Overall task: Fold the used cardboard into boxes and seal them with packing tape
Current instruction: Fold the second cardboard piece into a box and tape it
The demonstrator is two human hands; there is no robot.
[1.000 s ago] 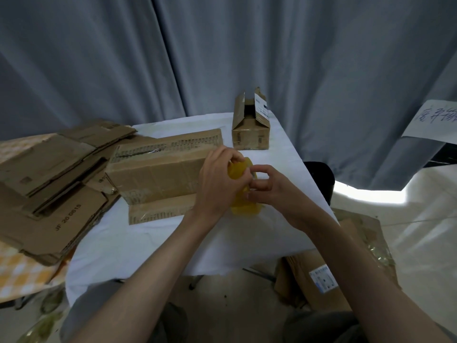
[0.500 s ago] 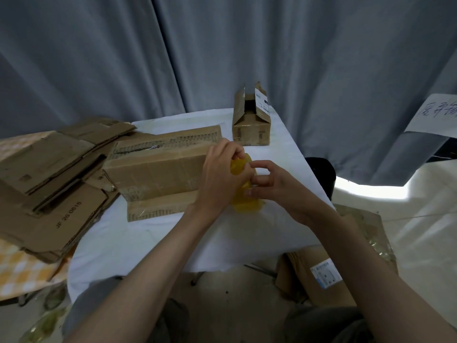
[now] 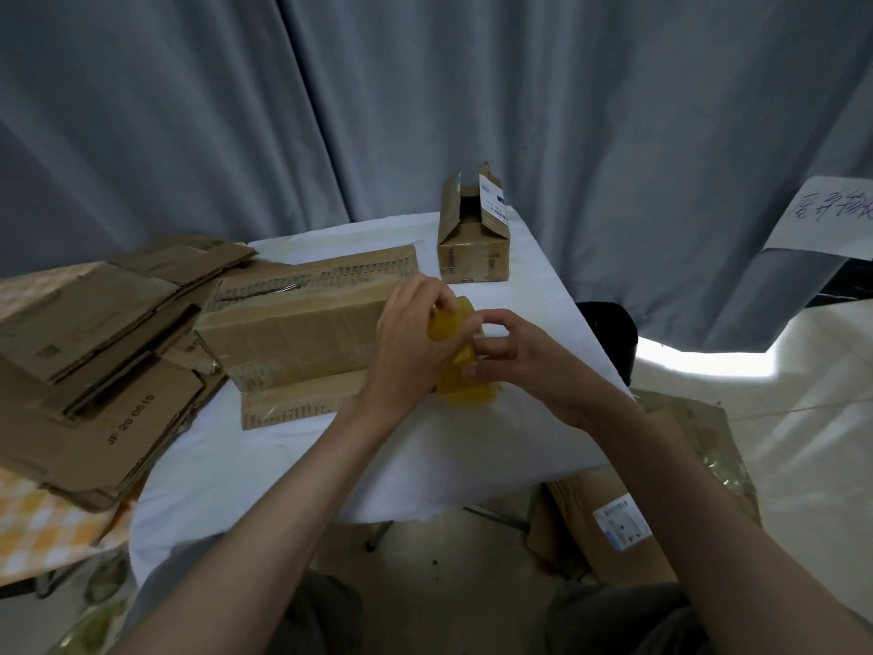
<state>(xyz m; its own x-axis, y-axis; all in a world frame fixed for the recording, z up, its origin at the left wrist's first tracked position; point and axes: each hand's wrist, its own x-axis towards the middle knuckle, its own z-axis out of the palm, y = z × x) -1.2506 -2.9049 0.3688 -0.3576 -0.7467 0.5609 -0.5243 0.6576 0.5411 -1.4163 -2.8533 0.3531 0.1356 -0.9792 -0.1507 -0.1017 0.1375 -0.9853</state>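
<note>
Your left hand (image 3: 411, 342) is gripping the yellow tape roll (image 3: 460, 366) at frame centre, steadying it just above the white surface (image 3: 293, 465). Your right hand (image 3: 510, 356) is pinching at its edge, probably picking for the loose end. The folded long box (image 3: 293, 342) is lying just left of the roll (flaps toward you), likely waiting for sealing.

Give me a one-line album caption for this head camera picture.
Both hands, left hand and right hand, grip a yellow tape roll beside a long cardboard box on the white table.
</note>
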